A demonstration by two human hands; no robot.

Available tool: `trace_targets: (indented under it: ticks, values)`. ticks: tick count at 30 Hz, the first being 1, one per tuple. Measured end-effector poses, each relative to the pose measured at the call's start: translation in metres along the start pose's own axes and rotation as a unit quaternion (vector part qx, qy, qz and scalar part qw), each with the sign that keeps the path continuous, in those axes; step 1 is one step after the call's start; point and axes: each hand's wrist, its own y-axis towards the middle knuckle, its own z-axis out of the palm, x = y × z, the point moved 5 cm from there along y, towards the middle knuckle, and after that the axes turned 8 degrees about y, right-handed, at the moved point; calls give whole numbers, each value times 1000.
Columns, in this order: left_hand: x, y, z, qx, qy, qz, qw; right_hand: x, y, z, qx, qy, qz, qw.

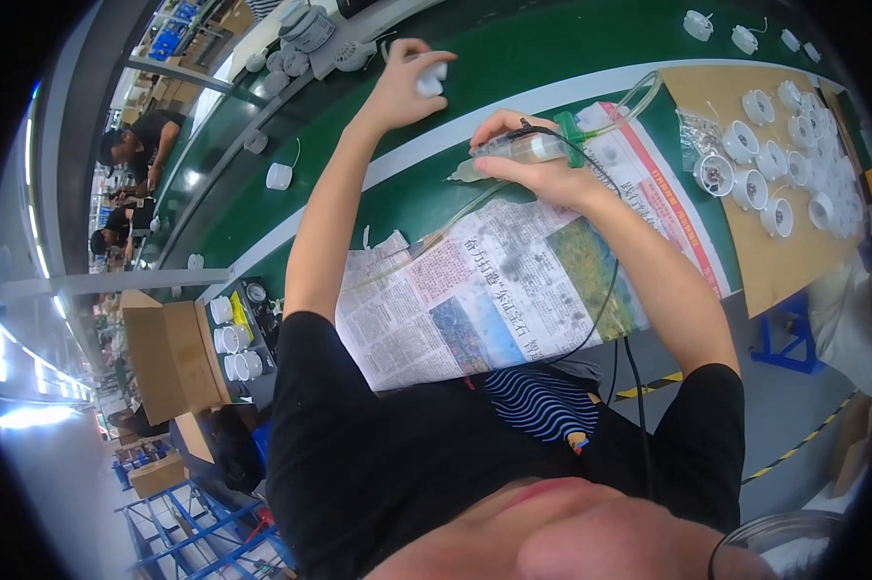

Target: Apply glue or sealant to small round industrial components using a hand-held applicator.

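Note:
Over the green conveyor belt, my left hand (404, 89) is closed around a small white plastic part (431, 79), its fingers covering much of it. My right hand (552, 174) grips a clear dispensing syringe (537, 148) with a green cap and a hose (639, 97) at its back end. The syringe lies nearly level, its tip pointing left. Beneath my right hand and forearm are spread newspaper sheets (397, 324) with dark smudges. A gap separates the syringe tip from the white part.
On the right, a brown cardboard sheet (692, 87) carries many white round cups (772, 159). A white part with a wire (279, 176) sits on the belt to the left. Grey pieces (354, 56) lie at the far edge. An open cardboard box (170, 353) stands lower left; co-workers (151, 145) sit beyond.

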Motion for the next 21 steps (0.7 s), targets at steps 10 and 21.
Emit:
trace_targets:
  ticks: [10,21]
  values:
    - [18,-83,-31,-102,12,-124,987,-11,4,-2,-10,16,17,1000]
    - [-57,-153,-7,-107,-174,-86,975,-23,1,-21,-65,167,57,982]
